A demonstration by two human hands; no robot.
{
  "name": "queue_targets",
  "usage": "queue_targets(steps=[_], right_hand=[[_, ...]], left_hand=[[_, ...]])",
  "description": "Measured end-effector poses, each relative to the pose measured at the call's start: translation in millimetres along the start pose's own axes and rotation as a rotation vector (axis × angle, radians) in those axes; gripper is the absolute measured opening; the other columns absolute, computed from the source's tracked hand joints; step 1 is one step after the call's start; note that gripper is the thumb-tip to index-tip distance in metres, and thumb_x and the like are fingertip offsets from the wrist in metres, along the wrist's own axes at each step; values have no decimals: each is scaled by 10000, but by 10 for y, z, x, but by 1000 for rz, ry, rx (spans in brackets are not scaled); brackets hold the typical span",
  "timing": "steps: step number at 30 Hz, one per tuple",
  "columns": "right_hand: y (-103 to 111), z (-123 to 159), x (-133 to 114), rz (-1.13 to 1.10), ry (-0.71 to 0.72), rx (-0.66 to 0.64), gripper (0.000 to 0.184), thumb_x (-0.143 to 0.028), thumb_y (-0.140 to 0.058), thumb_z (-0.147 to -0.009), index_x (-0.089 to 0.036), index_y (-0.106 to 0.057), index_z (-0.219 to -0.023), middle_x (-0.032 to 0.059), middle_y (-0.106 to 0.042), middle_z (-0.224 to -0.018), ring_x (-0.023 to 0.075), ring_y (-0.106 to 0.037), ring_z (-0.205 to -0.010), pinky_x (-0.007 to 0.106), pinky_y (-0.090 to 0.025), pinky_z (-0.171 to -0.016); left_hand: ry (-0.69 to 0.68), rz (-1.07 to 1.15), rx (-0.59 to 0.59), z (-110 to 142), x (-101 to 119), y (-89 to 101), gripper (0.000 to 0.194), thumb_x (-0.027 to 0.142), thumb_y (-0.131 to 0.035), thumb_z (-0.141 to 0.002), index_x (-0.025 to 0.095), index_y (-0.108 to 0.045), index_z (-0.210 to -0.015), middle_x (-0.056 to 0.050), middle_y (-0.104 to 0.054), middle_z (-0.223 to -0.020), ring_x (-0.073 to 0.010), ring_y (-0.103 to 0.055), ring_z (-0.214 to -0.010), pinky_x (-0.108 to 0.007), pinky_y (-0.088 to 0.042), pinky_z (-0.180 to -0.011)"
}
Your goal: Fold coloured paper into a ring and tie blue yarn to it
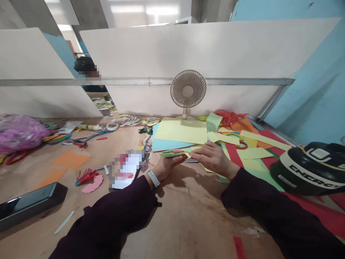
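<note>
Over the middle of the table, my left hand (164,168) grips a folded piece of light green and yellow paper (171,154) from below, thumb along its edge. The fingers of my right hand (211,155) pinch the paper's right end; the fingertips partly hide that end. Just behind both hands lies a stack of sheets, a pale yellow sheet (180,130) on top of light blue sheets (167,144). Beside my right hand are cut green paper strips (254,153) and scissors with orange and yellow handles (241,144), partly covered.
A small fan (188,89) stands behind the stack, against a white partition (215,50). A dark bottle (302,171) stands at right. Left lie a phone (128,171), red tassel (87,177), orange paper (70,160), dark box-shaped device (32,203) and purple plastic bag (23,133). A person (87,73) shows beyond the partition.
</note>
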State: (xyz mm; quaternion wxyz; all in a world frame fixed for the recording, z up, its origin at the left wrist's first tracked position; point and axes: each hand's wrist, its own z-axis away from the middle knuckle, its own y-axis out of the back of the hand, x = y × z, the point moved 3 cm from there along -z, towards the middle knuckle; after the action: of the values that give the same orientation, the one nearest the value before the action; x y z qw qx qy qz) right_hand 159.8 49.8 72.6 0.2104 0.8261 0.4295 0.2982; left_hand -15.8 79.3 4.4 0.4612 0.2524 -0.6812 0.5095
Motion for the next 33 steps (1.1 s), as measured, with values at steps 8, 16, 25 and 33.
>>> queue_targets(steps=[8, 16, 25, 33], right_hand=[[-11, 0, 82, -144, -151, 21, 90, -172, -576, -919, -185, -666, -912, 36, -732, -806, 130, -641, -702, 278, -451, -676], [-8, -2, 143, -187, -211, -56, 125, -207, -556, -937, -196, -678, -915, 29, -738, -787, 138, -654, -704, 283, -442, -650], [29, -28, 117, -265, -293, -131, 144, -232, -553, -939, -187, -689, -923, 52, -743, -807, 153, -663, -711, 274, -481, -627], [-97, -1, 52, -408, -474, -147, 194, -260, -543, -942, -177, -718, -931, 69, -752, -831, 174, -690, -738, 271, -522, -643]], left_hand=[[-28, -52, -80, 6, 3, 6, 214, 275, -809, -702, 196, -757, -894, -38, -741, -979, -192, -667, -1001, -311, -493, -967], [-17, -155, -61, -9, -17, 28, 244, 265, -838, -652, 184, -763, -870, -40, -744, -913, -179, -681, -898, -283, -524, -873], [27, -200, -43, 30, -5, -12, 369, 346, -840, -650, 118, -734, -920, -88, -734, -878, -198, -706, -779, -286, -565, -718], [48, -210, -35, 37, -50, 3, 457, 406, -810, -691, 127, -694, -1033, -101, -738, -937, -196, -724, -704, -290, -579, -662]])
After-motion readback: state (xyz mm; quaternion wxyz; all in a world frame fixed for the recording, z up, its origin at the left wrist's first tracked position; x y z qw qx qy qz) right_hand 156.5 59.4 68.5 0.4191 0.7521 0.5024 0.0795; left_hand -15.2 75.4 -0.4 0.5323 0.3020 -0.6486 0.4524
